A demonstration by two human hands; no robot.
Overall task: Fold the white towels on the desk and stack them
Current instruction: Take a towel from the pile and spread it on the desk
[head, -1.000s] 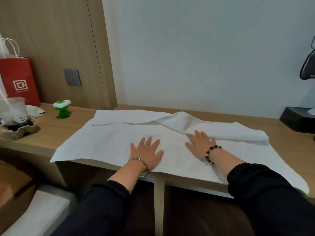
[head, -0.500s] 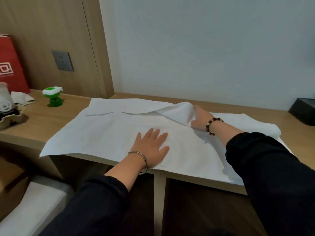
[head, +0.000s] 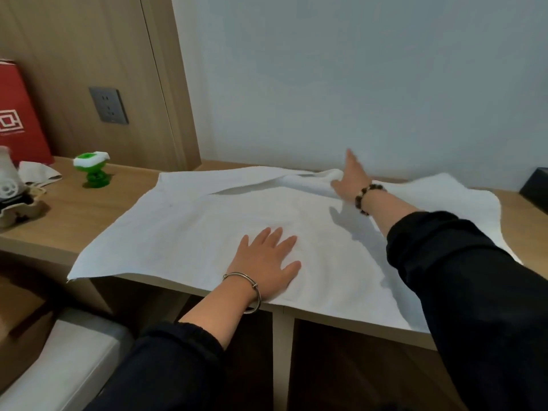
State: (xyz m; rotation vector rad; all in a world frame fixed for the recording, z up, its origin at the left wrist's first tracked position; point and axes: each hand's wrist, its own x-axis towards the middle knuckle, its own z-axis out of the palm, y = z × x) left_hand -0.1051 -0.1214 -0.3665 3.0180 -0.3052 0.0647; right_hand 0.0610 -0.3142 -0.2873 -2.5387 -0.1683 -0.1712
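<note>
A large white towel (head: pixel 189 226) lies spread over the wooden desk (head: pixel 89 209), its near edge hanging past the desk front. A folded-over flap (head: pixel 308 180) of the towel runs along the far side. My left hand (head: pixel 267 262) lies flat on the towel near the front edge, fingers spread. My right hand (head: pixel 350 179) reaches to the far edge of the desk, fingers stretched out, pushing the folded flap toward the wall.
On the desk's left stand a green and white toy (head: pixel 93 170), a red paper bag (head: pixel 17 114) and a cup in a cardboard carrier (head: pixel 12 194). A black box (head: pixel 536 188) sits at the right. A wall socket (head: pixel 109 105) is behind. A cushioned seat (head: pixel 59 360) is below left.
My right hand moved from flat on the towel's middle to the far edge, pushing the folded flap back toward the wall. My left hand stays pressed on the towel.
</note>
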